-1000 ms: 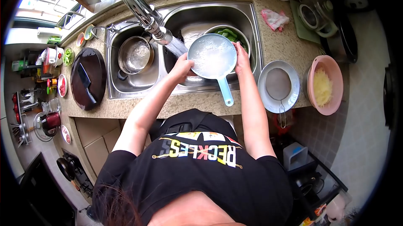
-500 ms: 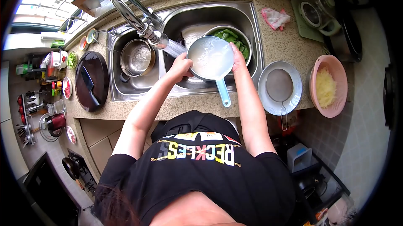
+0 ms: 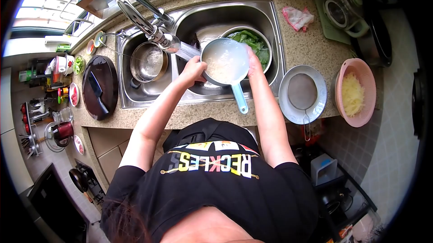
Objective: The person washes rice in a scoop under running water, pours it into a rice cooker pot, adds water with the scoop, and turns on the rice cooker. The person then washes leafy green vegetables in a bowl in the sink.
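Your left hand (image 3: 194,71) clamps the blue bowl (image 3: 224,60) above the larger basin (image 3: 225,13); your right hand (image 3: 255,64) meets its opposite edge, grip unclear. Greens (image 3: 258,44) crowd that side; bare basin opens beyond.

Dipper (image 3: 239,93): light blue; contained liquid (image 3: 223,60): cloudy white, beige toward the left side. Leaf vegetables (image 3: 256,49): mid to dark green. Sink (image 3: 276,40): silver-grey. Countertop (image 3: 167,119): beige, dark speckle. Basin (image 3: 319,107): pale blue; mesh strainer (image 3: 302,90) in basin: grey. Colander (image 3: 370,78): pink, contents (image 3: 352,95) pale yellow. Cloth (image 3: 297,18): white, pink markings. Chopping board (image 3: 110,85): dark brown. T-shirt (image 3: 207,202): black; lettering (image 3: 209,162) multicoloured, including yellow, white and red, overlaid by gold chain-pattern lines.
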{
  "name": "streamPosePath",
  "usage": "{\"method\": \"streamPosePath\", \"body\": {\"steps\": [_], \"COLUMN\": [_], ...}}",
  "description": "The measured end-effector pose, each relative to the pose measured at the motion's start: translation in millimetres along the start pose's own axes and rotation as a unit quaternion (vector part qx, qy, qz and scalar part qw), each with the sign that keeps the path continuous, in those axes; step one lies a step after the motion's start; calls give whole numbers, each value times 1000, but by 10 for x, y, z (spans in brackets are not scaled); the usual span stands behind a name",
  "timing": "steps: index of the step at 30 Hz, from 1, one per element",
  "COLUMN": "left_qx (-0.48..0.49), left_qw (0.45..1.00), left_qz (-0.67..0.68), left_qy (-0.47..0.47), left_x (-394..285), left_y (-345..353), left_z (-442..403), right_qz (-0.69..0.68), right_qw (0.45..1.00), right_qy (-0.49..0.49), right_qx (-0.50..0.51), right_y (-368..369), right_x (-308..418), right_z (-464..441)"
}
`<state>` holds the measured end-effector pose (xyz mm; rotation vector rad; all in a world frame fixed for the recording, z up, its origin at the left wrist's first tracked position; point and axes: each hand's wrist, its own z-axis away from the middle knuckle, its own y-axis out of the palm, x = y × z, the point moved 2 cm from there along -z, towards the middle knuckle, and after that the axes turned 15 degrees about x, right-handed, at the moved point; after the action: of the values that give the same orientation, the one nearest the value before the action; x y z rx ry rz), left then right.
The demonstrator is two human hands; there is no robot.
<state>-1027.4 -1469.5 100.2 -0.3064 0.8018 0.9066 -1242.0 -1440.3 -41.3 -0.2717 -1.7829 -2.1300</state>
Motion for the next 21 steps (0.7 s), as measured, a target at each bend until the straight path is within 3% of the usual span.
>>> {"method": "streamPosePath", "body": {"steps": [21], "left_qx": [-5], "left_qw": [997], "left_qz": [-79], "left_qy": [-18], "left_x": [-59], "left_y": [11], "left_z": [41], "right_qz": [-36], "right_qw": [998], "right_qy": [30], "right_qx": [-32], "right_y": [10], "right_x": [-119], "right_z": [93]}}
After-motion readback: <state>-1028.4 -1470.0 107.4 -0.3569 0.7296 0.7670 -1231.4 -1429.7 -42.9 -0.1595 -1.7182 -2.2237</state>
